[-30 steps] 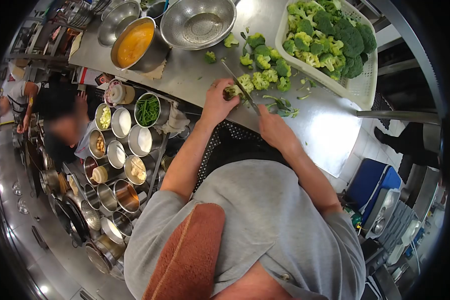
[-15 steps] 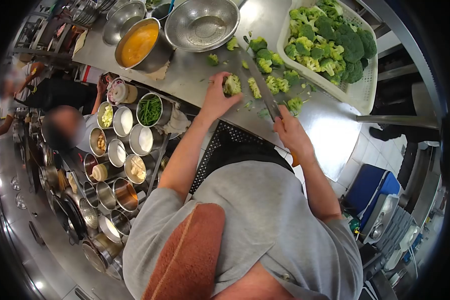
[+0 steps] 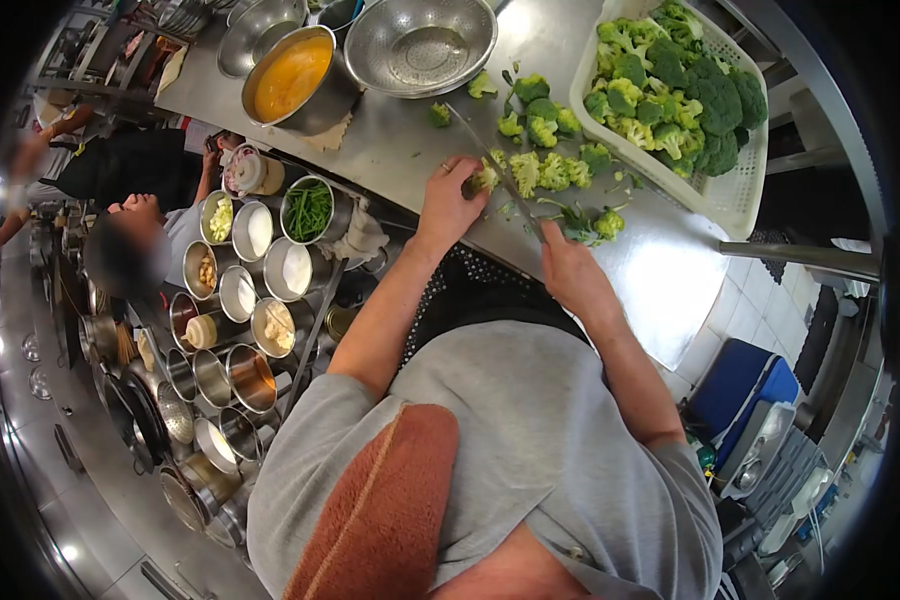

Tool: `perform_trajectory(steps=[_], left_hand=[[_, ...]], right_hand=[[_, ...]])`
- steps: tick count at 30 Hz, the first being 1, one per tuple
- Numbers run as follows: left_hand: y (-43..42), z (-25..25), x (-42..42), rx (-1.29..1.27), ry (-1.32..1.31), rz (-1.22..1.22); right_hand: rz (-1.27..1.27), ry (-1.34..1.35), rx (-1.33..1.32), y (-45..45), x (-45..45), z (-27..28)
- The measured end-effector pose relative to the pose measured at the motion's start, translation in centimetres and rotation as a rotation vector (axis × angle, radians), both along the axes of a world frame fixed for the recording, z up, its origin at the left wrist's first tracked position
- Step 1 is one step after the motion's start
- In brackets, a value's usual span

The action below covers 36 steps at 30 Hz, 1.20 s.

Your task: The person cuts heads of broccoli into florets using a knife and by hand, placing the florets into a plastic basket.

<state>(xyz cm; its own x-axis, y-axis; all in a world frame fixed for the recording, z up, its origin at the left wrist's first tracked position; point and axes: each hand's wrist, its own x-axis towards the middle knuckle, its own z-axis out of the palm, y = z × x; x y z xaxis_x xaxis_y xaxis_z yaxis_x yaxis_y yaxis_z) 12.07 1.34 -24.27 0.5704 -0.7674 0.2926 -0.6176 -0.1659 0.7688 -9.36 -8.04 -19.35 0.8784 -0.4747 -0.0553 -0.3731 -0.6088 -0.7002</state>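
My right hand [image 3: 572,268] is wrapped round the handle of a long kitchen knife [image 3: 506,182]. Its blade points up and to the left, low over the steel counter [image 3: 395,160]. Close against the blade's left side, my left hand [image 3: 451,203] grips a broccoli piece [image 3: 485,178], mostly hidden by the fingers. Right of the blade lie several cut broccoli florets [image 3: 560,171], and a leafy floret [image 3: 607,224] rests near my right hand. More broccoli [image 3: 542,108] sits beyond the knife, with small green scraps scattered about.
A white basket [image 3: 742,200] heaped with broccoli stands at the right. A perforated steel bowl [image 3: 475,65] and a pot of orange liquid [image 3: 290,82] are at the back. Several metal ingredient containers [image 3: 312,212] fill the left side, where co-workers [image 3: 135,170] stand.
The knife has shifted left, right up to the broccoli in my left hand. My left fingers have drawn in closer round it. The camera view has shifted slightly.
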Motion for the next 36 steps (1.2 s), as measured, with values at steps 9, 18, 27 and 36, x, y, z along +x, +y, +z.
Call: perform_trajectory(steps=[9, 18, 27, 36], left_hand=[[0.2, -0.4, -0.4, 0.013, 0.029, 0.040], [0.6, -0.5, -0.3, 0.009, 0.061, 0.029], [0.4, -0.9, -0.5, -0.018, 0.079, 0.042], [0.4, -2.6, 0.2, -0.071, 0.256, 0.085]], right_hand=[[0.066, 0.195, 0.002, 0.6, -2.0, 2.2], [0.117, 0.299, 0.017, 0.8, -1.6, 4.1], [0.159, 0.178, -0.127, -0.2, 2.3, -1.7], [-0.028, 0.080, 0.159, -1.5, 2.1, -2.8]])
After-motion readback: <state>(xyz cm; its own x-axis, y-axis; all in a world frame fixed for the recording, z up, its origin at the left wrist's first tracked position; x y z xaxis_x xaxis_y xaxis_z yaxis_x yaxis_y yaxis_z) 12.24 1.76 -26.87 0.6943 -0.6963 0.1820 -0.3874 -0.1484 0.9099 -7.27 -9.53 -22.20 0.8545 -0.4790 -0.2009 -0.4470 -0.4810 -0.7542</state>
